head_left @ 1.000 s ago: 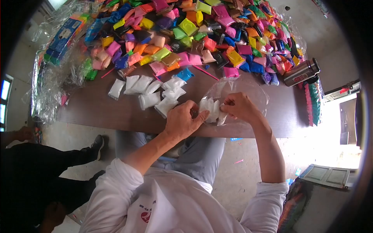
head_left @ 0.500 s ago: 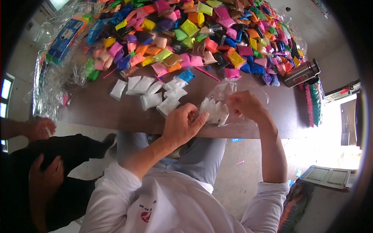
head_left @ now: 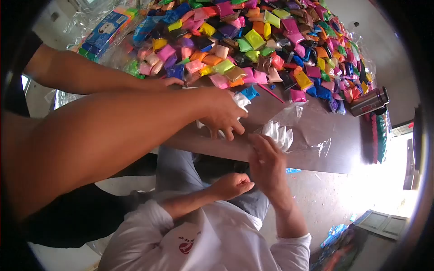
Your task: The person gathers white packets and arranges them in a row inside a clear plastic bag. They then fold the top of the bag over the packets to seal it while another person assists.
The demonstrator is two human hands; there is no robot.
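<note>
My left hand [head_left: 233, 186] is drawn back over my lap, its fingers curled closed with nothing visible in them. At the table's near edge, my right hand [head_left: 267, 160] has its fingers loosely extended and holds nothing I can see. Just beyond its fingertips lies a clear plastic bag [head_left: 296, 115] with several white packets [head_left: 278, 134] in a row inside. Another person's hand [head_left: 224, 110] reaches in from the left over loose white packets [head_left: 242, 101], mostly covering them. That person's other hand [head_left: 174, 82] is behind, partly hidden by the forearm.
A large heap of colourful small packets [head_left: 253, 40] covers the far side of the table [head_left: 325, 156]. A steel flask [head_left: 368, 101] lies at the right. Crumpled clear wrap and a blue box [head_left: 106, 31] are at the far left. The other person's forearms [head_left: 113, 122] cross the left side.
Another person's arms have come in from the left over the loose white packets. My left hand has pulled back to my lap; my right hand has moved nearer me from the bag.
</note>
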